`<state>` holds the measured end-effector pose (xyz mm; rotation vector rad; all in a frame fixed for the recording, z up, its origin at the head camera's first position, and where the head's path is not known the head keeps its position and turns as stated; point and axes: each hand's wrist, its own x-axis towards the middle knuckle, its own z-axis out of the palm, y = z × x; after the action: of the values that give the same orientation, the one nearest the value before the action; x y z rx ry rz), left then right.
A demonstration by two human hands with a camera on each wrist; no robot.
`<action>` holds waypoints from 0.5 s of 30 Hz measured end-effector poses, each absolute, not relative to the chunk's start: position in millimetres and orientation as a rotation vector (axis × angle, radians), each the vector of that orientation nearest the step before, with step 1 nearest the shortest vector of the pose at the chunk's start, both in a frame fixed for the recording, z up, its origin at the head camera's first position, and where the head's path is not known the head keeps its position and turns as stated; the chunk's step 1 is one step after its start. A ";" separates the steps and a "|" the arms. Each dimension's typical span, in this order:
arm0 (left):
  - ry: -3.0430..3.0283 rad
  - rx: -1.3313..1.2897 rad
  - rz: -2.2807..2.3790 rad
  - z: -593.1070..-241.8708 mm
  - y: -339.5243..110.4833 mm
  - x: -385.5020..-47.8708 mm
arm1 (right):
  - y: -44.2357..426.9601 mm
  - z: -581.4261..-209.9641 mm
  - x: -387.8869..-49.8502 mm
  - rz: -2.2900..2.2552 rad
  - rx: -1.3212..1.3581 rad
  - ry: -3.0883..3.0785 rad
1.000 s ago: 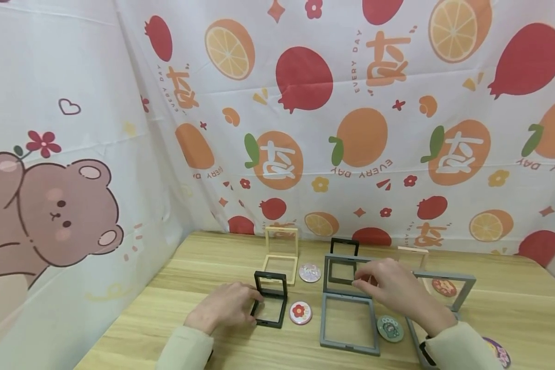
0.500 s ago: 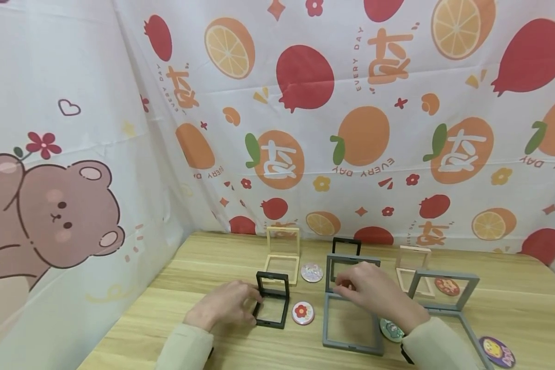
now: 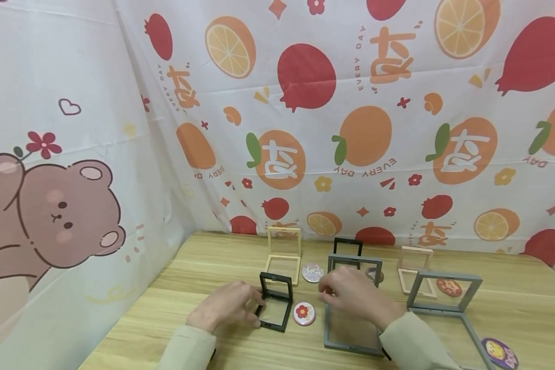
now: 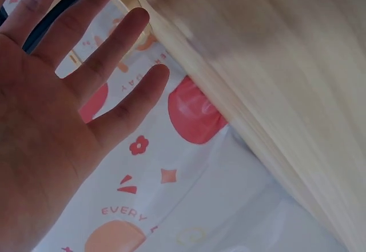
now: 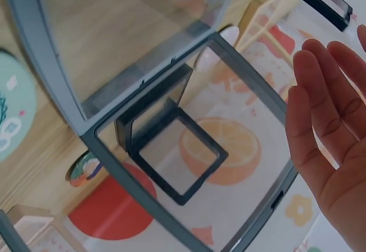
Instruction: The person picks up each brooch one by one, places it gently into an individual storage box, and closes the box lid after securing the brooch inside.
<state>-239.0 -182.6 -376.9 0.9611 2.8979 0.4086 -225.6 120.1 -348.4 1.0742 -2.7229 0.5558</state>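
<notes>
My left hand (image 3: 226, 304) rests at the left edge of a small black hinged display frame (image 3: 274, 326), fingertips touching it; the frame stands unfolded, one half upright. In the left wrist view, the fingers of that hand (image 4: 63, 86) are spread and fairly straight, while the thumb is not seen. My right hand (image 3: 353, 297) hovers over a larger grey display frame (image 3: 353, 350) with nothing visible in it. The right wrist view has its fingers (image 5: 314, 109) loosely extended beside the grey frame's upright half. A round badge with a red flower (image 3: 303, 313) lies between both hands.
Further back stand a yellow frame (image 3: 284, 257), another black frame (image 3: 348, 241) and a pale pink frame (image 3: 417, 250). A second grey frame (image 3: 444, 310) is at right. Around them lie a pearly badge (image 3: 313, 273), a red badge (image 3: 449, 288), and a purple badge (image 3: 500, 353).
My right hand has moved left, from the grey frame's right side to over its middle. The left hand stays by the small black frame, which has turned slightly.
</notes>
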 end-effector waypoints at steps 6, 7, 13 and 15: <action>2.913 1.004 0.392 -376.2 -178.7 -238.6 | 110.1 -353.6 -228.8 0.550 1.135 -2.723; 2.914 1.009 0.394 -376.4 -178.2 -238.5 | 108.4 -354.4 -229.0 0.551 1.141 -2.727; 2.903 1.033 0.415 -377.6 -176.6 -238.1 | 98.4 -360.0 -229.2 0.511 1.140 -2.785; 2.909 1.038 0.408 -377.2 -176.1 -238.1 | 96.2 -361.4 -229.4 0.492 1.152 -2.779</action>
<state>-238.1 -176.1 -377.2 1.0384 2.9092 0.4077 -229.4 96.2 -361.4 1.1522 -2.7785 0.4925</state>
